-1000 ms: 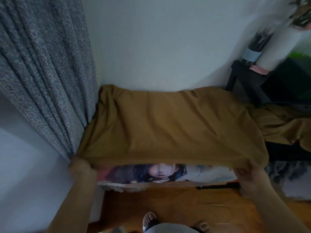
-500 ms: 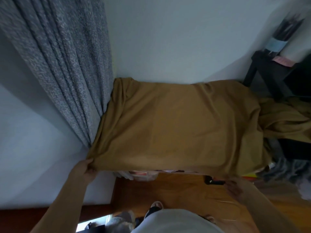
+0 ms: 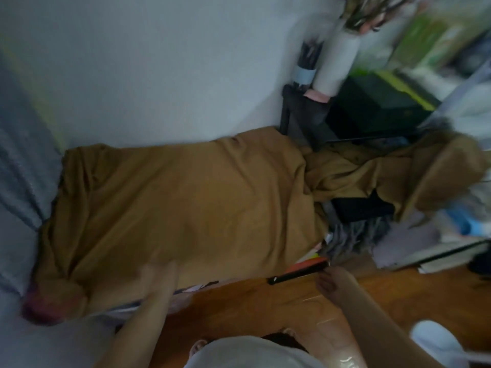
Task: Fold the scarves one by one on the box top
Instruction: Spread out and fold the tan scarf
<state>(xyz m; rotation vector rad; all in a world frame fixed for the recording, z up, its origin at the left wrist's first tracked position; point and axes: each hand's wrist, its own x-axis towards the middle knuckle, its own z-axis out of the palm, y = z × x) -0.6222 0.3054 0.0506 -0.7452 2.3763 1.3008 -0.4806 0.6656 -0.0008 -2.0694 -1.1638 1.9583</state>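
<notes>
A large mustard-brown scarf [image 3: 186,203] lies spread flat over the box top, reaching from the grey curtain on the left to the pile on the right. Only a thin printed strip of the box [image 3: 202,286] shows under the scarf's near edge. My left hand [image 3: 159,277] lies flat and blurred on the scarf's near edge, fingers spread, holding nothing. My right hand [image 3: 332,285] hovers off the box's near right corner with fingers loosely curled and nothing in them. More brown fabric [image 3: 372,176] is heaped to the right, over dark things.
A grey curtain [image 3: 24,181] hangs at the left against a white wall. A black stand [image 3: 300,112] and a dark box [image 3: 377,102] are at the back right. A grey fringed cloth [image 3: 356,237] and a black stick [image 3: 297,274] lie by the right corner. The floor is wooden.
Both hands have let go of the scarf's near corners. My left hand has slid right onto the cloth, and the scarf now lies flat. The view has swung and tilted.
</notes>
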